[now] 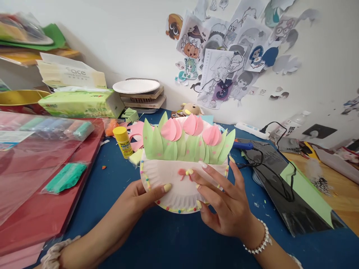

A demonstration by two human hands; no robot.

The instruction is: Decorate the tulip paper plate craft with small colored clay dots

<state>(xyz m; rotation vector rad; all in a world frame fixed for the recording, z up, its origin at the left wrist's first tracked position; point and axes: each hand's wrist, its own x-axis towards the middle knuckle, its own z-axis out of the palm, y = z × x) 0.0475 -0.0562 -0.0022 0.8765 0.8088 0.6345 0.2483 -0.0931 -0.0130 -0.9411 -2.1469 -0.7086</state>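
Observation:
A white paper plate pocket faces me upright above the table. Pink paper tulips and pale green paper leaves rise out of its top. Small coloured dots and a yellow line run along its curved rim. My left hand grips its lower left side, thumb in front and the other fingers hidden behind. A small coral bow with a yellow centre sits on the plate's front. My right hand spreads its fingers over the right side, with one fingertip at the bow's yellow centre.
Behind stand a yellow glue stick, a green tissue pack and a white plate on a stack. Red sheets with a teal clay packet lie left. A black sheet and a blue-handled tool with its cord lie right.

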